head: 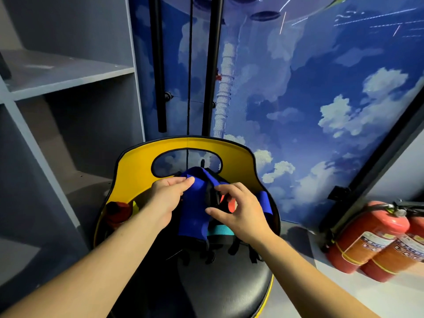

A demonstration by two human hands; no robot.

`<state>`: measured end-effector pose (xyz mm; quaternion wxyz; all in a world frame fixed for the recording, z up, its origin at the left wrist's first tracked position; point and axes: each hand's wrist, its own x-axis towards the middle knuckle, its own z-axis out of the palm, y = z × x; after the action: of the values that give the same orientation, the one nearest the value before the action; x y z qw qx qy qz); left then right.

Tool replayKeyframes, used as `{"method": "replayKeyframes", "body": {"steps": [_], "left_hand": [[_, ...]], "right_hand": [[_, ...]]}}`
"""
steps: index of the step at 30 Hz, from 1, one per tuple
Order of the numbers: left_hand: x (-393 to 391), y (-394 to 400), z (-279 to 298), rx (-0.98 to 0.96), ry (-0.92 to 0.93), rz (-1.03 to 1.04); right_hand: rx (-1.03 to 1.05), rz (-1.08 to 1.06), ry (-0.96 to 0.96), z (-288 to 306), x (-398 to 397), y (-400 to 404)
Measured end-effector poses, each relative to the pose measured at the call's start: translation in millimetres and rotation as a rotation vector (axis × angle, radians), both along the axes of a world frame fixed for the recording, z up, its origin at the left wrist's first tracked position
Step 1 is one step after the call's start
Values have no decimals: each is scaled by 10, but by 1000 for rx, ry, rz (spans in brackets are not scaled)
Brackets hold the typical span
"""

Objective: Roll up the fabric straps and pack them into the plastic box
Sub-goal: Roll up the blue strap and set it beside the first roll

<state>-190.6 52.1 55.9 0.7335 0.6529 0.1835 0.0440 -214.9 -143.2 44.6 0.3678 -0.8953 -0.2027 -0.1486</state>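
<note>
1. Left hand point(168, 195): thumb and fingers pinched tight on the top edge of the blue strap point(195, 214), up near the hole in the yellow chair back point(135, 171).
2. Right hand point(241, 210): fingers curled but apart, thumb just touching the blue strap lower down, fingertips up by a black strap point(212, 191). Holding nothing for sure; hard to tell if a fingertip hooks the black one.
3. Blue strap: hanging from the pinch, draped over a messy pile on the black seat point(224, 278). Not rolled yet. Underneath, a teal strap point(220, 230), an orange bit point(232, 206), and black ends point(208, 255) dangling over the seat.
4. More straps: one blue roll point(266, 203) at the right side of the chair, one red roll point(119, 212) at the left side.
5. Plastic box: nowhere in sight, so packing looks far off.
6. Could go wrong: pulling up the blue strap while tangled with the black one. Whole pile may lift, slide and drop to the floor.
7. Could go wrong: only one small pinch on the strap. A slip there, and down it flops.
8. Could go wrong: rolling in the air with a loose start. Roll may come out crooked and pop open.
9. Could go wrong: a bumped elbow may knock the rolls off the chair sides.
10. Fire extinguishers point(371, 237) stand on the floor to the right, well apart from the pile.
</note>
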Motion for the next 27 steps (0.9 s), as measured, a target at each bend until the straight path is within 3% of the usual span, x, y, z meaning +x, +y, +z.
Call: {"method": "replayKeyframes", "body": {"steps": [3,7,13,18,21,27], "left_hand": [[6,-16,-8,18,10,-8],[-9,-23,-40,101,4,-10],[-25,89,-116,221,21,-14],[-77,162,-130,403,138,-52],[-170,149,11,405,60,-61],[-540,-181,681,483,-314,-186]], "right_hand": [[-184,-73,-119,-29,39,50],[-74,-155,-209,-6,68,91],[556,-160,199,421,198,68],[889,-61,382,1020,218,65],[993,-32,460,1337,117,128],[1012,10,610,1685,-179,358]]}}
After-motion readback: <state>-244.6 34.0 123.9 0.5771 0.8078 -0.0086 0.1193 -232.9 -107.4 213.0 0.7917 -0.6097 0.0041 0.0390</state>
